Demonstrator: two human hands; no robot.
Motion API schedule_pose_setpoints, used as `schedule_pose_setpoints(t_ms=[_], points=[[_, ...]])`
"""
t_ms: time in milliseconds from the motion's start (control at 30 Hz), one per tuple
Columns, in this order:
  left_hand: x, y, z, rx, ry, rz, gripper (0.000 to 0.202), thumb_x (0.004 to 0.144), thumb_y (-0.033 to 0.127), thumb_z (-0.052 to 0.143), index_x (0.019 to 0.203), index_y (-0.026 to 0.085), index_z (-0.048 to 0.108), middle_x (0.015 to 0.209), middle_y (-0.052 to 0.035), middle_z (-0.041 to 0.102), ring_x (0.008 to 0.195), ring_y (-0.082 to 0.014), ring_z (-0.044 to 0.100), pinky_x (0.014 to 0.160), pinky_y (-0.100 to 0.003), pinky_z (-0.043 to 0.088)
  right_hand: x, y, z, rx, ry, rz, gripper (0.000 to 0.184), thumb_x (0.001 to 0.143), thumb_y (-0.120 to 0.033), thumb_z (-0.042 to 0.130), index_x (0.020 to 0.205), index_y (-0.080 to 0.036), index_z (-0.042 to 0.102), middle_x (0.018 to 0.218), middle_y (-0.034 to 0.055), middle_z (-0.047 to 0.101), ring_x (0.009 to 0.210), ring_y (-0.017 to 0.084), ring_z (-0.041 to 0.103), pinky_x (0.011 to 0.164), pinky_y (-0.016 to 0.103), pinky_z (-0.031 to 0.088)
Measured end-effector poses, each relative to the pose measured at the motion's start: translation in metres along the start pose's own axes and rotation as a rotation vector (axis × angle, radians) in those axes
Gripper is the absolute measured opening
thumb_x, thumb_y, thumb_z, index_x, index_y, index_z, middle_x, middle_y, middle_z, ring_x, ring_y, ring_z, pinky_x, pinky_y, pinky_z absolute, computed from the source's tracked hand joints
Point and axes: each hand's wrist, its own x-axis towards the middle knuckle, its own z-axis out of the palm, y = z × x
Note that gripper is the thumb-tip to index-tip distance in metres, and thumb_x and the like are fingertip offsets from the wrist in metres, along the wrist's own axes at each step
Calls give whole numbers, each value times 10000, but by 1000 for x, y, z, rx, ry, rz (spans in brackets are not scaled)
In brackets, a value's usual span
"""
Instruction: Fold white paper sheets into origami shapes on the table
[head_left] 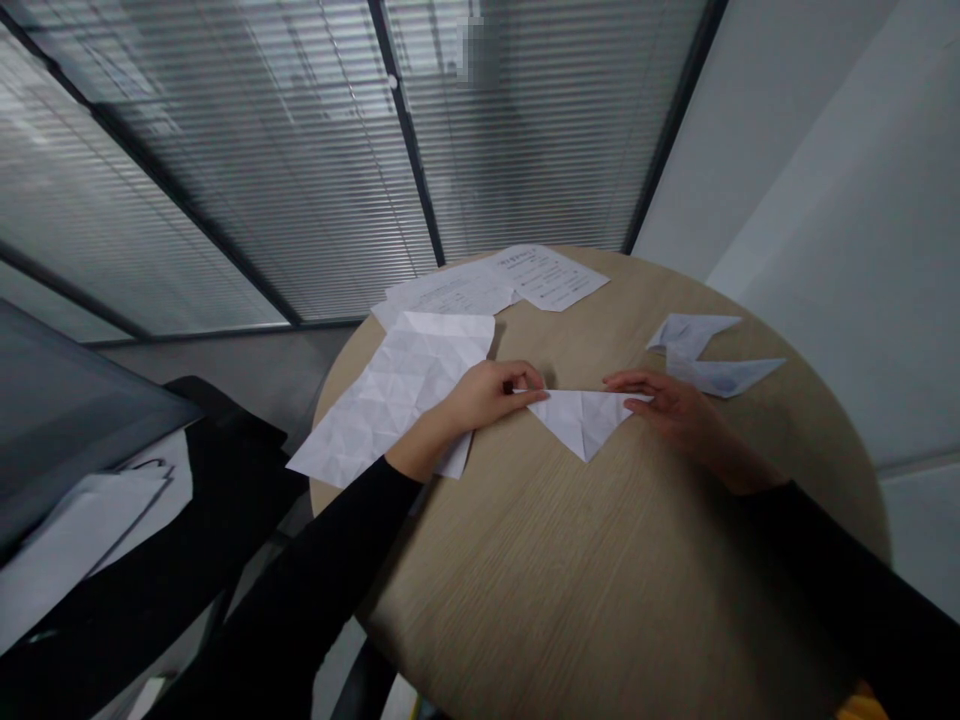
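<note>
A white sheet folded into a downward-pointing triangle (583,420) lies in the middle of the round wooden table (600,580). My left hand (487,393) has its fingers curled and pinches the triangle's left corner. My right hand (671,403) lies on the triangle's right corner with its fingers stretched out flat, pressing the paper down. Both arms wear black sleeves.
A creased, unfolded white sheet (397,390) lies left of my left hand, over the table's edge. Printed sheets (517,280) lie at the table's far side. Two folded paper shapes (705,355) sit at the right. A dark chair (172,520) with papers stands at the left.
</note>
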Motion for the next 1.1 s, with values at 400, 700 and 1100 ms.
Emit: schedule_pose_setpoints(t_ms=[400, 700, 1100], points=[[2, -14, -2, 250, 64, 19, 295, 1182, 409, 633, 1239, 241, 868, 1122, -68, 900, 971, -222, 820, 870, -345, 578, 0, -8, -6, -188, 140, 124, 274, 991, -544, 833, 1079, -295, 907, 1001, 80, 904, 898, 318, 861, 847, 478, 732], [0, -7, -1, 291, 65, 6, 352, 1225, 446, 574, 1244, 257, 870, 1127, -59, 902, 925, -211, 815, 825, -321, 554, 0, -12, -6, -206, 135, 49, 278, 1053, -524, 738, 1069, -307, 911, 1102, 88, 922, 1078, 372, 876, 1027, 561, 703], [-1, -5, -3, 281, 61, -26, 356, 1148, 566, 734, 1119, 267, 926, 969, -45, 894, 806, -202, 772, 769, -320, 502, -1, -8, -6, -225, 59, -34, 249, 1100, -416, 695, 1180, -352, 922, 1205, 57, 925, 1145, 356, 873, 1055, 557, 705]])
